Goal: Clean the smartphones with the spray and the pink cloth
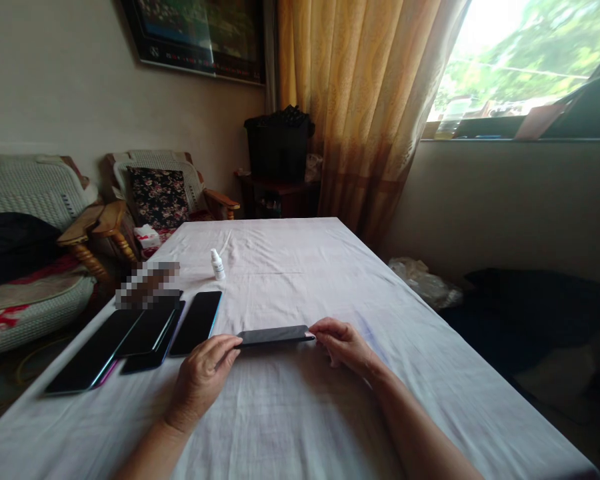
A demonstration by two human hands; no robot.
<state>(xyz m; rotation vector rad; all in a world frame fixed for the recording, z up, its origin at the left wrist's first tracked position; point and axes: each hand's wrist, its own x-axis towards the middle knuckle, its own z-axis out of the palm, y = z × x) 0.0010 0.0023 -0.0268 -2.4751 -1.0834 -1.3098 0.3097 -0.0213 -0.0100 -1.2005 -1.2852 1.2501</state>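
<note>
A dark smartphone is held sideways a little above the white tablecloth, seen nearly edge-on with its dark face tilted up. My left hand is closed in a pinch on its left end. At the other end, the fingers of my right hand are closed on the phone's corner. A small pale patch shows by those fingertips; what it is, I cannot tell. Left of my left hand lies a smartphone with a blue edge. Beyond that, several more dark phones overlap in a pile.
A small white bottle stands upright on the tablecloth behind the phones. A blurred-out patch covers something at the table's left edge. Wooden armchairs are at the left, a curtain and window at the right.
</note>
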